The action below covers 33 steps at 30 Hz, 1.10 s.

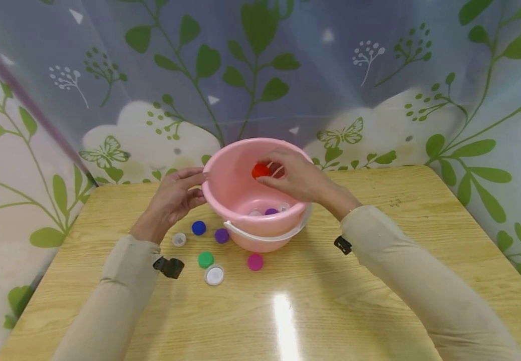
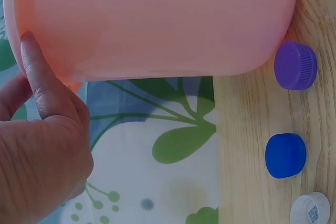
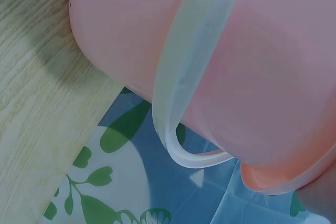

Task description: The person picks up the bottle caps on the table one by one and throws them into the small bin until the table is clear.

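Observation:
A pink bucket (image 1: pixel 262 225) stands on the table, its white handle (image 1: pixel 265 236) hanging down the front. My left hand (image 1: pixel 175 198) holds the bucket's left rim; in the left wrist view one finger (image 2: pixel 39 72) lies along the wall just under the rim. Inside the bucket's mouth, my right hand (image 1: pixel 294 175) pinches a red bottle cap (image 1: pixel 260 171) between thumb and fingers. Below it, a purple cap (image 1: pixel 271 211) and clear-white caps (image 1: pixel 283 206) lie on the bucket's floor. The right wrist view shows only the edge of that hand (image 3: pixel 319 195) past the rim.
Loose caps lie left and front of the bucket: blue (image 1: pixel 199 227), purple (image 1: pixel 222 235), green (image 1: pixel 206 259), pink (image 1: pixel 255 261) and white ones (image 1: pixel 214 275). A leaf-patterned curtain (image 1: pixel 359 60) hangs behind the wooden table (image 1: pixel 377 311).

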Each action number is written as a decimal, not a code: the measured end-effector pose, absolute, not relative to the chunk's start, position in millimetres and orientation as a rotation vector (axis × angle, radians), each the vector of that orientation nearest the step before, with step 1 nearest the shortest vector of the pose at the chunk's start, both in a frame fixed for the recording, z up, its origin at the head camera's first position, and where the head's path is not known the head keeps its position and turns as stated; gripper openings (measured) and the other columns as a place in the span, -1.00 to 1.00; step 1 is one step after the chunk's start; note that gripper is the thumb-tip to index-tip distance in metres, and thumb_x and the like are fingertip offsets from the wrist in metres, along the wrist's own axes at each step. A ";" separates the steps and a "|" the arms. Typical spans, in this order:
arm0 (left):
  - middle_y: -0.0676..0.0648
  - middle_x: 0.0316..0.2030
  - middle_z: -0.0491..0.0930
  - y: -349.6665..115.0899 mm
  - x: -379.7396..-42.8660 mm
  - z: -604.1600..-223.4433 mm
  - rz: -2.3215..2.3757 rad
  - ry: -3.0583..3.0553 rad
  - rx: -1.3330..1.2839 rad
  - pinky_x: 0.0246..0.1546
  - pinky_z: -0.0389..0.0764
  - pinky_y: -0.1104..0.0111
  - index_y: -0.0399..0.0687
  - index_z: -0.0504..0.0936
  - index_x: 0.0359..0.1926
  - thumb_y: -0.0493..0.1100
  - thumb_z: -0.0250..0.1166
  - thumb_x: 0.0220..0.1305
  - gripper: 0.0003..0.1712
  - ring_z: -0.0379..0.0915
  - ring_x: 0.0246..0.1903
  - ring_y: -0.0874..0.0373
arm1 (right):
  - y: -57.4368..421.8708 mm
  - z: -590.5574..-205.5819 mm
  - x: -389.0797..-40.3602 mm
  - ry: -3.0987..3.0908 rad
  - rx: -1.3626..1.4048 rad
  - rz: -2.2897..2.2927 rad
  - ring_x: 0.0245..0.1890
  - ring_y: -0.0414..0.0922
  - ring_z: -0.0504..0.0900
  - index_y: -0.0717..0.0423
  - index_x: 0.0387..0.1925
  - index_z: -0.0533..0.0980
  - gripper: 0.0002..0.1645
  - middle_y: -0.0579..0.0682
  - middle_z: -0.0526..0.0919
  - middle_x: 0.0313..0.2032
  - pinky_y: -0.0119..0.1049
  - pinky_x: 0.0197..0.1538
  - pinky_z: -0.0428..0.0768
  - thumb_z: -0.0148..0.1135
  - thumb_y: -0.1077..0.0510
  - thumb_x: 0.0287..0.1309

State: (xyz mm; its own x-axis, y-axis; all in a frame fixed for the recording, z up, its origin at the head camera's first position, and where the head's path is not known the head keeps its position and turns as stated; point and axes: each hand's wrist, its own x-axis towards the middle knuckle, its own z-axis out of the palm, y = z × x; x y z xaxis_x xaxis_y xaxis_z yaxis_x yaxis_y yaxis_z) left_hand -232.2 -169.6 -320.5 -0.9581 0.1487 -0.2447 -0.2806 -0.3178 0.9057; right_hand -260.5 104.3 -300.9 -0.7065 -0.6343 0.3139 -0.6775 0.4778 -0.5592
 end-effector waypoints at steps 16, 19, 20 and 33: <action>-0.13 -0.41 0.59 -168.3 -232.0 -320.0 2.347 1.655 -0.174 -0.46 0.67 0.44 -0.27 0.44 0.07 -0.27 0.27 0.29 -0.64 0.56 -0.59 0.16 | 110.8 -301.3 -259.7 -2.520 0.919 1.310 -0.17 -0.13 0.58 0.19 -0.02 0.55 -0.71 0.02 0.61 -0.11 -0.30 -0.08 0.60 0.20 0.15 0.28; -0.14 -0.40 0.58 -168.3 -232.3 -319.9 2.339 1.662 -0.173 -0.46 0.67 0.44 -0.28 0.43 0.08 -0.28 0.26 0.29 -0.62 0.55 -0.59 0.16 | 113.7 -302.2 -261.2 -2.418 0.851 1.412 -0.19 -0.13 0.61 0.23 -0.05 0.56 -0.74 0.03 0.63 -0.14 -0.30 -0.10 0.62 0.20 0.18 0.28; -0.14 -0.40 0.58 -168.4 -232.4 -319.9 2.337 1.665 -0.174 -0.46 0.67 0.44 -0.28 0.42 0.08 -0.28 0.26 0.29 -0.62 0.55 -0.60 0.17 | 114.8 -301.9 -261.4 -2.392 0.838 1.426 -0.20 -0.12 0.61 0.24 -0.06 0.56 -0.75 0.04 0.63 -0.14 -0.28 -0.10 0.63 0.20 0.19 0.28; -0.15 -0.40 0.58 -169.6 -231.6 -319.0 2.324 1.702 -0.176 -0.48 0.67 0.44 -0.26 0.43 0.07 -0.27 0.27 0.29 -0.64 0.55 -0.61 0.17 | 149.2 -290.2 -264.7 -2.438 0.594 1.416 -0.04 -0.06 0.53 0.23 0.06 0.50 -0.65 0.07 0.54 0.03 -0.20 0.04 0.55 0.14 0.18 0.28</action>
State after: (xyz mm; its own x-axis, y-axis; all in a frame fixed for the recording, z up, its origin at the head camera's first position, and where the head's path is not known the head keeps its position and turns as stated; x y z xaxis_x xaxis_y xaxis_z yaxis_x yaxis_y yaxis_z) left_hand -231.6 -169.6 -319.0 -0.9602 0.1324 -0.2458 -0.2743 -0.2830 0.9191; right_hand -264.7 149.2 -290.2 -0.8826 -0.2167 0.4171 -0.4697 0.4417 -0.7644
